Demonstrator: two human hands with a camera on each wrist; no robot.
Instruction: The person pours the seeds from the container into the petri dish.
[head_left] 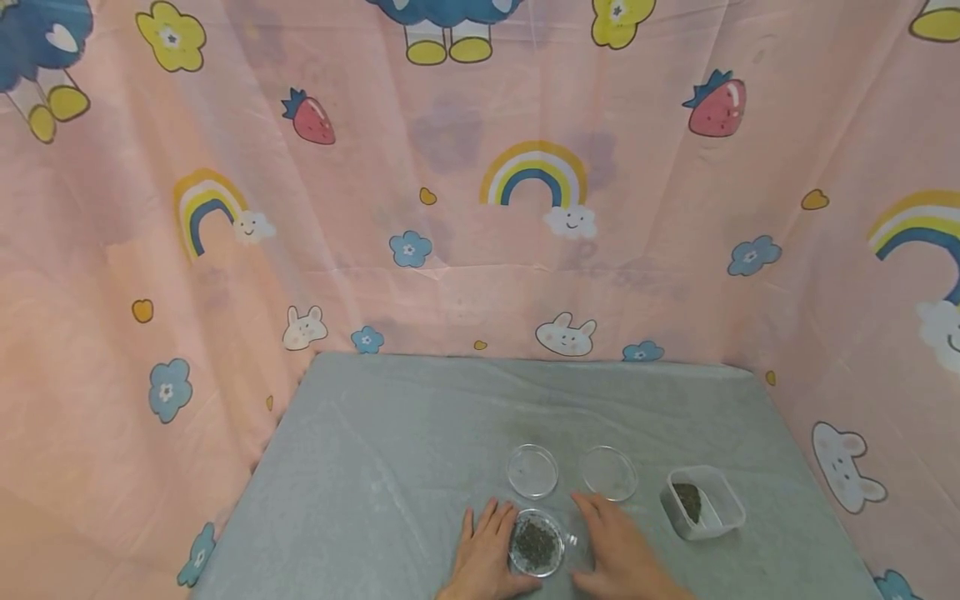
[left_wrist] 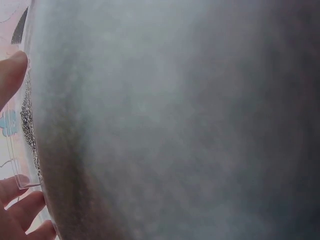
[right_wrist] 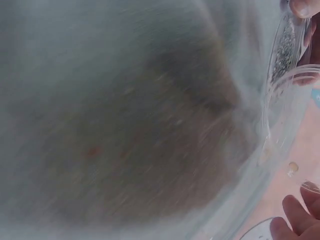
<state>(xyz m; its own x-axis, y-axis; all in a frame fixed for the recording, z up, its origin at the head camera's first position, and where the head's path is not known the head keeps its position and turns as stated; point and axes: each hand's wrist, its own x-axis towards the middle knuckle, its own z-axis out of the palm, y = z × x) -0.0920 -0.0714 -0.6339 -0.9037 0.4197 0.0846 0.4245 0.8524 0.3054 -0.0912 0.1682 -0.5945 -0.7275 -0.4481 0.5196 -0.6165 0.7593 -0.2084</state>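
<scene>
A clear round petri dish point(head_left: 537, 543) with dark, dry granules in it stands near the table's front. My left hand point(head_left: 487, 554) grips its left side, thumb in front and fingers behind. The left wrist view shows the granules point(left_wrist: 28, 122) edge-on between the thumb point(left_wrist: 14, 72) and fingers. To the right of that dish, my right hand point(head_left: 618, 546) curves round a second clear dish point(head_left: 573, 543), which is hard to make out. In the right wrist view, this clear dish's rim point(right_wrist: 295, 72) lies against the filled one, and the right fingers point(right_wrist: 295, 217) are at its far side.
Two clear round dishes or lids, one on the left point(head_left: 532, 472) and one on the right point(head_left: 609, 473), lie behind the hands. A clear rectangular tub point(head_left: 723, 508) with dark granules stands on the right. A grey cloth covers the table point(head_left: 360, 483); a printed pink curtain point(head_left: 360, 192) surrounds it.
</scene>
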